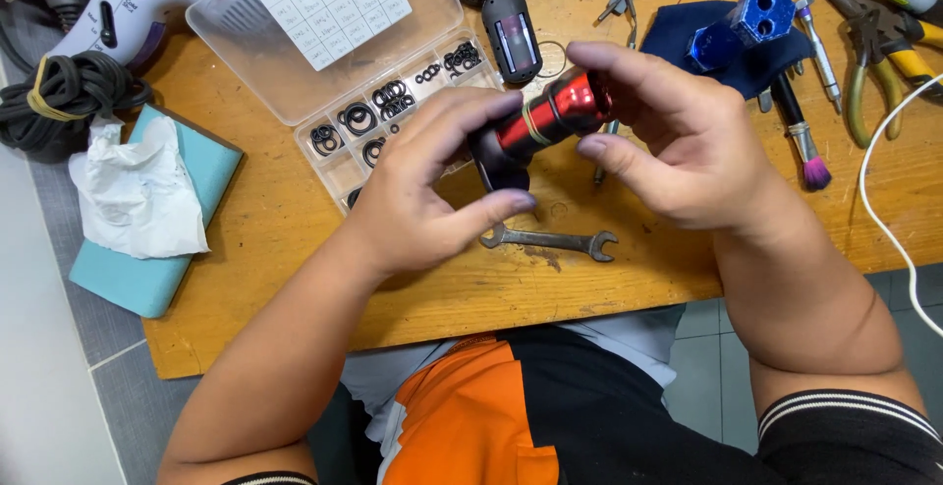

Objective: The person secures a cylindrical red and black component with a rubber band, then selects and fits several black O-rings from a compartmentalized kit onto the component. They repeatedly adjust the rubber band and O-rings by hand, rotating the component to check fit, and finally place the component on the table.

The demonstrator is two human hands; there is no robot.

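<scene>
Above a wooden worktop [295, 220], a person's left hand [422, 195] and right hand [678, 146] together hold a red metal cylinder [550, 116] with a black end, tilted between them; both hands are curled around it, the left at the black lower end, the right at the red upper end, with a yellowish band showing around its middle. Just behind the left hand lies an open clear plastic compartment box [393, 112], its sections holding black rubber rings of different sizes, its lid [324, 23] folded back with a printed chart inside. Directly below the hands, a small open-ended spanner [550, 240] lies flat on the wood. Beyond the right hand, a dark blue cloth [747, 62] carries blue metal parts [751, 18], with pliers [884, 62] and a purple-tipped brush [801, 136] just beside it. Well out from the left hand, a crumpled white tissue [133, 190] rests on a teal pad [167, 249], near a coiled black cable [64, 97].
</scene>
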